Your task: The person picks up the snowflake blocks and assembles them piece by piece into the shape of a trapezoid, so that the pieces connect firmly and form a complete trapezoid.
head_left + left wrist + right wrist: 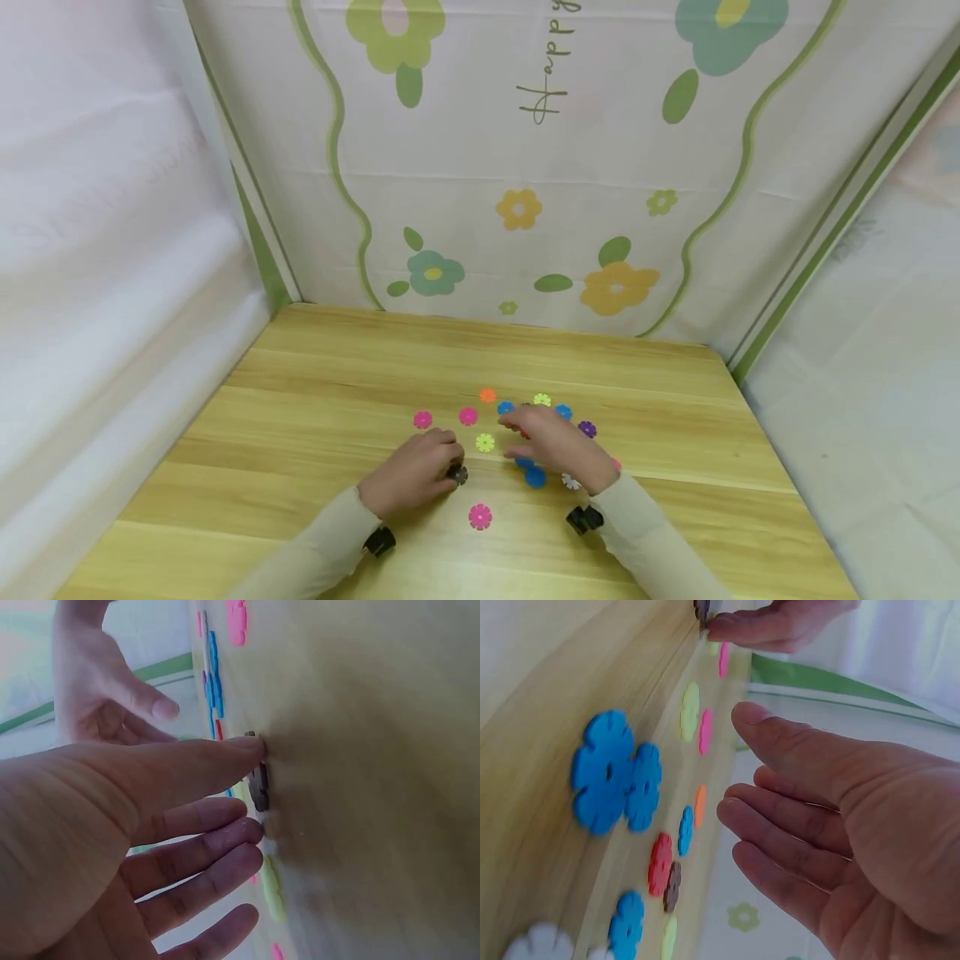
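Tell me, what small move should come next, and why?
Probably the left hand should gently pinch the dark brown disc: its thumb and fingertips are right at that disc, yet the fingers look spread rather than curled round it. The right hand appears to hold nothing.

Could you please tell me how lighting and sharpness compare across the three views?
Head view: bright, with a pale sheen on the near tabletop; left wrist view: dimmer, with a soft shadow beside the dark brown piece; right wrist view: also dimmer, with the white piece at the lower-left corner blurred.
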A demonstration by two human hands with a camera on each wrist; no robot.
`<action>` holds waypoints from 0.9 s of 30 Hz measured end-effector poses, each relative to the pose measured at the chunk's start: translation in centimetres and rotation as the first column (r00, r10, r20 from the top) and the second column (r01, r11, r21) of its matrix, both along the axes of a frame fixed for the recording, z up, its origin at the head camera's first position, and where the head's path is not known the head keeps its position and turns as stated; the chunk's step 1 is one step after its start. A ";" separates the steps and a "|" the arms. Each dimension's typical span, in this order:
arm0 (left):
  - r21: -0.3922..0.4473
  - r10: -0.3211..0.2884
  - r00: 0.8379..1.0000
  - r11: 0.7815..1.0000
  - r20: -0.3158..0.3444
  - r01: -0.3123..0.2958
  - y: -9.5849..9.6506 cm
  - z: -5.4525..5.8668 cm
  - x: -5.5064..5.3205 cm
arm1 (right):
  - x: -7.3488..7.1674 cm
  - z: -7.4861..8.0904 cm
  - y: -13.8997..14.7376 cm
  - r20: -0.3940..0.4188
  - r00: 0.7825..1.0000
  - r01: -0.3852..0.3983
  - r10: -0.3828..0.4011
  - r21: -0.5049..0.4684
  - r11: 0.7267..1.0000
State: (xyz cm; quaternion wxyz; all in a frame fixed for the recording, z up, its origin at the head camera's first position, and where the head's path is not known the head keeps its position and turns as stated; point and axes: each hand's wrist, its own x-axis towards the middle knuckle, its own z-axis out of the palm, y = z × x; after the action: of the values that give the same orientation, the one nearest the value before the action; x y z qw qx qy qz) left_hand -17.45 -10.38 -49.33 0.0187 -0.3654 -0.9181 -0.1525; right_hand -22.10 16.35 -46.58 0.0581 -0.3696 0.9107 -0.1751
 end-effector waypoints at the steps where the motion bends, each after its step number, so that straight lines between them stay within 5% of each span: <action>1: -0.005 -0.001 1.000 1.000 0.007 0.001 0.1 0.0 -0.1 | -0.2 0.0 -0.5 0.011 1.000 -0.010 0.010 0.008 1.000; 18: -0.016 -0.014 0.998 1.000 0.057 0.015 0.6 0.5 -0.6 | -3.0 -0.8 -4.2 0.100 0.985 -0.142 0.138 0.031 0.989; 27: 0.059 -0.038 0.987 0.998 0.158 0.029 0.7 0.7 -1.0 | -2.8 -0.6 -3.5 0.161 0.985 -0.054 0.054 -0.005 0.999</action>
State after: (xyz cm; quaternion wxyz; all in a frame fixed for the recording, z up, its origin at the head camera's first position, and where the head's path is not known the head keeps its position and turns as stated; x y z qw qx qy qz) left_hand -18.42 -9.66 -48.62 -0.0467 -0.3669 -0.9057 -0.2072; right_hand -24.93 12.87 -47.20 0.1363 -0.3787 0.8927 -0.2029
